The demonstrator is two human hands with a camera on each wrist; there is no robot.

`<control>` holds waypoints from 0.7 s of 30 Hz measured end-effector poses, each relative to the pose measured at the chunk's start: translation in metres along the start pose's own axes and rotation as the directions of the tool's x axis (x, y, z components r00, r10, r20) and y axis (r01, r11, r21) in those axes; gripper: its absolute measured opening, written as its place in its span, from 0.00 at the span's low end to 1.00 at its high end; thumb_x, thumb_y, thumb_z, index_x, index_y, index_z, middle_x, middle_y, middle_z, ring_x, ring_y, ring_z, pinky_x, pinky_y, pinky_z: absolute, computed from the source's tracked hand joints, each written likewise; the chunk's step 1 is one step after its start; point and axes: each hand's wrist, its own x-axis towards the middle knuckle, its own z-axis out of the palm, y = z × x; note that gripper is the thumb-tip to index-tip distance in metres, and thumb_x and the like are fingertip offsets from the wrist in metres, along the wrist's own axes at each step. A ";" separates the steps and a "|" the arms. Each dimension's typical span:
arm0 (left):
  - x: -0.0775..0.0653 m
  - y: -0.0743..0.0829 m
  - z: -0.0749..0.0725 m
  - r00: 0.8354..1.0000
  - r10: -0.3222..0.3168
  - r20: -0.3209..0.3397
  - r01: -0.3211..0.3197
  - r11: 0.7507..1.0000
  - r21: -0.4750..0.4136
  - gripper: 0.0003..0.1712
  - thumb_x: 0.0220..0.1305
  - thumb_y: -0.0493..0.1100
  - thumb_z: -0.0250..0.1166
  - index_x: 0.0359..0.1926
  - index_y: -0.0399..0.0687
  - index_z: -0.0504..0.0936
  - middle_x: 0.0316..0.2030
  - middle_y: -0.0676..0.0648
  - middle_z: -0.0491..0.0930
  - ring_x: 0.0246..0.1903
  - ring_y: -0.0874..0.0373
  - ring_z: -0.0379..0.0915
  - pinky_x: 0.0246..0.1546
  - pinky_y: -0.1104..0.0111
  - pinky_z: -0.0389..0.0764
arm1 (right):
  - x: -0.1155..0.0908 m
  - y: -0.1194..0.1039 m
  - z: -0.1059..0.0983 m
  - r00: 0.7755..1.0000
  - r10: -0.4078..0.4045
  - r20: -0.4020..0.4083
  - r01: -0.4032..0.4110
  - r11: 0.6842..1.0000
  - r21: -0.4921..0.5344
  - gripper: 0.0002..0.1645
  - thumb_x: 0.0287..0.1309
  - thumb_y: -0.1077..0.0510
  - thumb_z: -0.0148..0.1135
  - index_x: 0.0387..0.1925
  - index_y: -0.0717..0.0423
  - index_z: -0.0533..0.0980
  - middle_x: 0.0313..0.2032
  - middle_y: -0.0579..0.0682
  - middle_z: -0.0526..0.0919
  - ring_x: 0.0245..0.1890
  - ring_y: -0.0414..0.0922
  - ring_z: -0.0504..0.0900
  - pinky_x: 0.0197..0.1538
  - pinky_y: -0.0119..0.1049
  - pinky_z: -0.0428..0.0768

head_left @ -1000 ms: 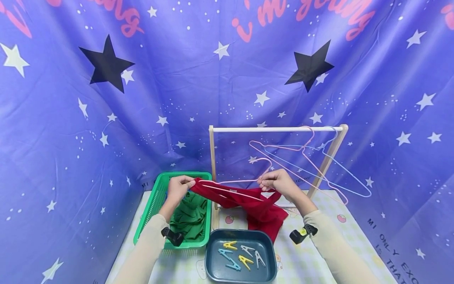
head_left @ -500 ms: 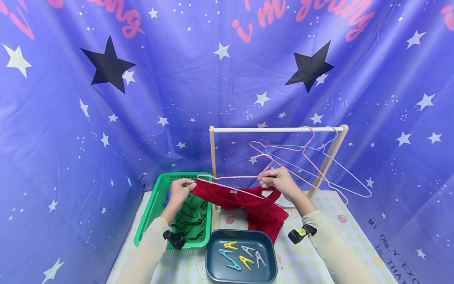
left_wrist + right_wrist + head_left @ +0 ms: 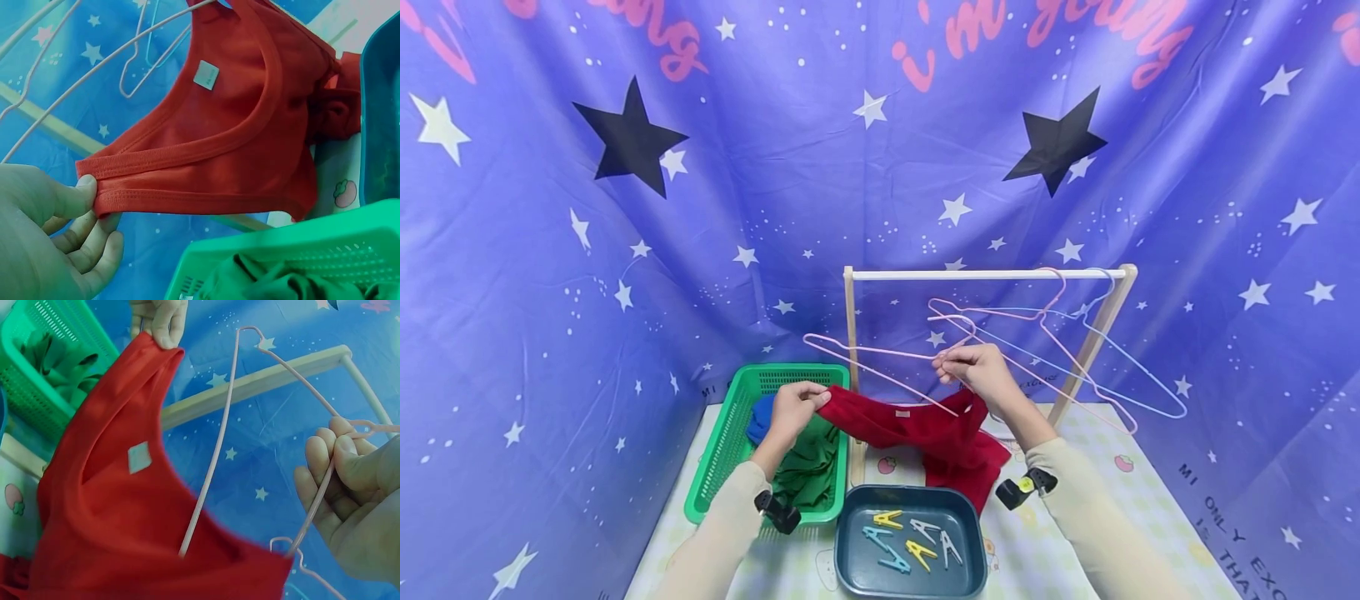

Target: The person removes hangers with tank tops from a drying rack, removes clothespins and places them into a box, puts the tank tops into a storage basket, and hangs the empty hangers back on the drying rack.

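Note:
A red tank top (image 3: 887,423) hangs in the air, with a small white label inside its neckline. My left hand (image 3: 796,410) pinches one shoulder strap between thumb and fingers and draws it out to the left. My right hand (image 3: 977,372) grips a pink hanger (image 3: 880,351) just below its hook. In the right wrist view, the hanger's near arm runs down into the other strap of the tank top (image 3: 125,506). Its far arm stands free above the neckline, apart from the strap in my left hand. The hanger's lower bar dips into the neck opening.
Behind stands a wooden rack (image 3: 985,274) with a pink hanger (image 3: 1078,358) and a blue hanger (image 3: 1138,367). At left, a green basket (image 3: 703,475) holds green and blue clothes. In front, a dark blue tray (image 3: 910,587) holds several clothespins (image 3: 919,552).
The hanger's left end has come up out of the left strap and now stands above the cloth. My right hand has risen slightly; my left hand has shifted right with the strap.

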 end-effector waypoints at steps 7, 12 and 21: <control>-0.003 0.004 0.013 0.999 0.023 0.034 -0.023 1.000 0.013 0.05 0.63 0.36 0.71 0.38 0.37 0.90 0.29 0.42 0.88 0.30 0.59 0.78 0.29 0.71 0.75 | 0.007 -0.008 0.014 0.999 -0.047 0.007 0.046 0.993 0.111 0.15 0.63 0.80 0.54 0.47 0.94 0.70 0.31 0.44 0.88 0.32 0.35 0.87 0.41 0.31 0.87; -0.005 0.007 0.021 0.998 0.027 0.049 -0.027 0.999 0.019 0.05 0.63 0.37 0.72 0.37 0.39 0.90 0.29 0.43 0.88 0.30 0.59 0.79 0.29 0.71 0.77 | 0.011 -0.016 0.024 0.997 -0.072 -0.012 0.073 0.981 0.180 0.16 0.62 0.81 0.53 0.48 0.96 0.68 0.30 0.41 0.88 0.31 0.36 0.87 0.39 0.30 0.87; -0.009 0.012 0.032 0.994 0.061 0.086 -0.062 0.998 0.010 0.06 0.64 0.36 0.70 0.38 0.37 0.90 0.31 0.41 0.88 0.30 0.58 0.78 0.28 0.71 0.77 | 0.015 -0.021 0.035 0.994 -0.080 -0.077 0.093 0.977 0.190 0.15 0.62 0.80 0.56 0.48 0.93 0.71 0.29 0.44 0.89 0.30 0.37 0.88 0.39 0.31 0.87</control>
